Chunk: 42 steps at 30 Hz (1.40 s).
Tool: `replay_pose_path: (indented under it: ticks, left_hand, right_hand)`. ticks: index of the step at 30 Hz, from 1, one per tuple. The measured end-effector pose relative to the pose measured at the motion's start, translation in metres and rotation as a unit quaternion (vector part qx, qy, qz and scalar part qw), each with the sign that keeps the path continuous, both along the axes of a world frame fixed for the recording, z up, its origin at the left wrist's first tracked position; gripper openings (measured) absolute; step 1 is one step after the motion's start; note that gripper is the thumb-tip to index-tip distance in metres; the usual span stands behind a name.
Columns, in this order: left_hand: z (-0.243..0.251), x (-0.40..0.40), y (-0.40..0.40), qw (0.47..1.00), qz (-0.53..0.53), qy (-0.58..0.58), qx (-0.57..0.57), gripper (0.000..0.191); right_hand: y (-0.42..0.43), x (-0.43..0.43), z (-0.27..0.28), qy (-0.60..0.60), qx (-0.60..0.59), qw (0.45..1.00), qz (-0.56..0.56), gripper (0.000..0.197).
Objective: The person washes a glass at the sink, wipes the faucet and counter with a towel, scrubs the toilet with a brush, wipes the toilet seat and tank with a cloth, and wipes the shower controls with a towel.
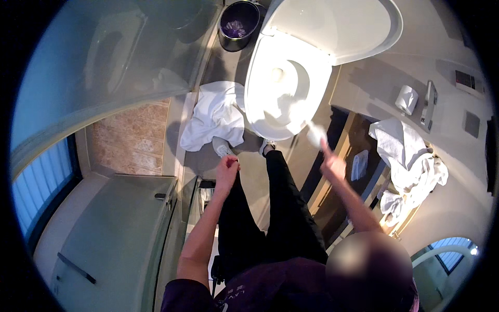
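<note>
My right hand [333, 165] grips a white, motion-blurred tool [316, 134], which looks like a brush. Its far end reaches the front right rim of a white toilet [255, 93], whose lid [335, 23] is raised. Strong light falls on the bowl. My left hand [227, 171] hangs above my foot with its fingers curled together, and I see nothing in it. On the floor left of the toilet lies a crumpled white towel [212, 117], partly under my left shoe [222, 147].
A dark waste bin [236, 43] with a purplish liner stands beside the toilet. Glass panels [113, 218] bound the left side. On the right are a toilet roll [406, 100], a wooden shelf unit [347, 136] and white towels [405, 156] draped above it.
</note>
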<state>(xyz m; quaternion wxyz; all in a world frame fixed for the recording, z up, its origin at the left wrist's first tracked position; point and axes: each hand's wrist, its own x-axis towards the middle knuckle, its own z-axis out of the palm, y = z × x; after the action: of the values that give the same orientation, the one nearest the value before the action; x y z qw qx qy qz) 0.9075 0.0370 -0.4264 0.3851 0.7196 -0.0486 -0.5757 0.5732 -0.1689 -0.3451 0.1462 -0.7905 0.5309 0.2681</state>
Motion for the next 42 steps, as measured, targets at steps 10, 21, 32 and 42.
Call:
replay_pose_path:
  ticks: [10, 21, 32, 42]
  left_hand:
    - [-0.022, 0.062, 0.045, 0.994, -0.091, -0.040, 0.034, 0.015]
    - [-0.021, 0.043, 0.022, 0.986, -0.153, -0.057, 0.044, 0.019]
    - [-0.038, 0.006, -0.044, 0.959, -0.247, -0.137, -0.022, 0.019]
    - [-0.021, -0.049, -0.127, 0.945, -0.239, -0.213, -0.072, 0.019]
  right_hand:
    - [-0.120, -0.010, -0.038, -0.051, -0.105, 0.992, -0.055, 0.070]
    - [0.105, 0.158, -0.038, -0.367, 0.115, 0.874, -0.296, 0.063]
    - [-0.109, 0.046, 0.053, -0.471, -0.112, 0.832, -0.269, 0.059]
    - [-0.294, 0.130, 0.149, -0.388, -0.082, 0.909, -0.125, 0.060]
